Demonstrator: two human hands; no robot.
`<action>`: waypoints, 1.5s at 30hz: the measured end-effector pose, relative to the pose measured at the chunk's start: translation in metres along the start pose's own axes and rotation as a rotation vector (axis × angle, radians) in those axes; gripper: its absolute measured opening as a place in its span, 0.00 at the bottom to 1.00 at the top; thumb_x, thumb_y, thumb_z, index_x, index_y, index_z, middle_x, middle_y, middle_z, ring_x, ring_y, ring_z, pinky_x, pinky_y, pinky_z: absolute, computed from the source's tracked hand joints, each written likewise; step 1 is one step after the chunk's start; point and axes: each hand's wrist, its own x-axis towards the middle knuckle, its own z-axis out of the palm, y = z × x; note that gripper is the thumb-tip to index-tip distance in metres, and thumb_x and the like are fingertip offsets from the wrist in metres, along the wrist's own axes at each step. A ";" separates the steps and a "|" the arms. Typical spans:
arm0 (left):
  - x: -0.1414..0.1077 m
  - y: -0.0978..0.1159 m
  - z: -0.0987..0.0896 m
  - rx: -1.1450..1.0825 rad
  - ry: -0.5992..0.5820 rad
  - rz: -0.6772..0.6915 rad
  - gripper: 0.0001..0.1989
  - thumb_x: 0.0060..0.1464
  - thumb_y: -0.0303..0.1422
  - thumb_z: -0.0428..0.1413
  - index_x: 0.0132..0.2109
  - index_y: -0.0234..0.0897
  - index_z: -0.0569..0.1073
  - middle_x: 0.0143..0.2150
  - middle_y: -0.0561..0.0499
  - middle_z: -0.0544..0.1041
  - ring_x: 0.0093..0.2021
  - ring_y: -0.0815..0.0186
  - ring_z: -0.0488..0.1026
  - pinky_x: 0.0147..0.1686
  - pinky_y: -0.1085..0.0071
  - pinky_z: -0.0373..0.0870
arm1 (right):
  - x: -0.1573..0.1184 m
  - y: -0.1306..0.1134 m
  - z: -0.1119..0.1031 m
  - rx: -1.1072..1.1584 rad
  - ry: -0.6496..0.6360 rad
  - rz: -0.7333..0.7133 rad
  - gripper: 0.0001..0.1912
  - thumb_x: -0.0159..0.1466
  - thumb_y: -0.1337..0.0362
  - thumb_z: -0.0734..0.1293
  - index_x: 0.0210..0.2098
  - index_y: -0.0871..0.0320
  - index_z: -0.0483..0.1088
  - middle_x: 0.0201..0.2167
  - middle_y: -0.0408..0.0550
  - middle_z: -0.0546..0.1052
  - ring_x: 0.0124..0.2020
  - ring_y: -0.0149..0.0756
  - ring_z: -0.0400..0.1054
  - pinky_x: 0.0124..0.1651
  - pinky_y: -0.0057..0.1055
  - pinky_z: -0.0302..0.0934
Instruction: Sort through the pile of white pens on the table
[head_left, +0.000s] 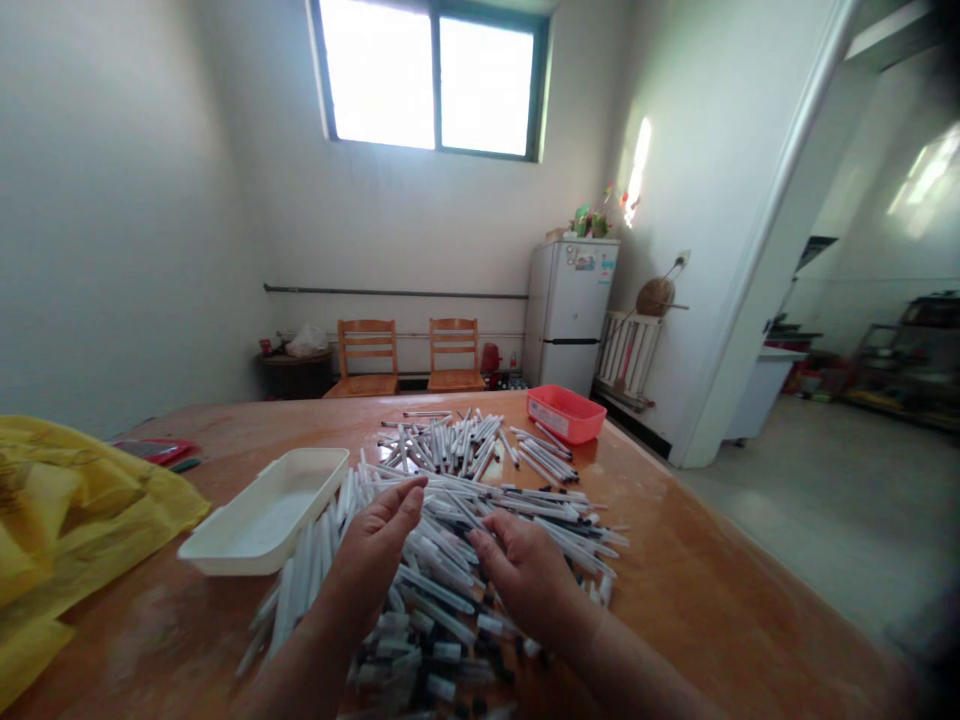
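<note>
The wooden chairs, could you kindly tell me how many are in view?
2: the left chair and the right chair, both beyond the table; others may be hidden behind it.

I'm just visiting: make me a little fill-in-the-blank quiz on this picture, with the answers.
1. The left hand and right hand are at a heap of pen parts; the ____ one is nearer the white tray.
2. The crumpled sheet at the left of the table is coloured ____.
3. Beyond the table, ____ wooden chairs are visible.
4. In this view, the refrigerator stands to the ____ of those chairs.
Missing words: left; yellow; two; right.
</note>
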 end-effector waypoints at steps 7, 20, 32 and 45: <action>-0.017 0.002 0.021 0.020 -0.250 -0.175 0.16 0.57 0.45 0.60 0.39 0.35 0.78 0.37 0.48 0.77 0.34 0.69 0.71 0.32 0.74 0.67 | -0.001 -0.008 0.003 0.256 -0.037 -0.028 0.15 0.68 0.52 0.63 0.39 0.57 0.73 0.29 0.44 0.75 0.31 0.33 0.67 0.34 0.28 0.56; -0.005 0.001 0.010 -0.428 0.027 -0.239 0.05 0.56 0.31 0.62 0.40 0.35 0.77 0.34 0.49 0.79 0.33 0.70 0.78 0.34 0.77 0.75 | 0.005 -0.007 0.004 0.893 -0.222 0.367 0.25 0.67 0.43 0.58 0.33 0.60 0.68 0.18 0.40 0.70 0.14 0.25 0.56 0.18 0.23 0.47; -0.007 -0.002 0.014 -0.425 0.056 -0.205 0.05 0.56 0.31 0.62 0.39 0.35 0.75 0.34 0.50 0.80 0.34 0.70 0.79 0.34 0.77 0.76 | 0.006 -0.007 0.006 0.836 -0.081 0.253 0.19 0.62 0.48 0.68 0.34 0.59 0.65 0.24 0.41 0.73 0.19 0.25 0.62 0.21 0.22 0.52; -0.007 -0.003 0.015 -0.411 0.064 -0.199 0.07 0.55 0.32 0.64 0.39 0.35 0.76 0.33 0.50 0.80 0.33 0.69 0.79 0.34 0.76 0.76 | 0.006 -0.002 0.010 0.796 -0.192 0.271 0.23 0.67 0.43 0.60 0.34 0.59 0.64 0.23 0.41 0.72 0.14 0.24 0.59 0.17 0.22 0.47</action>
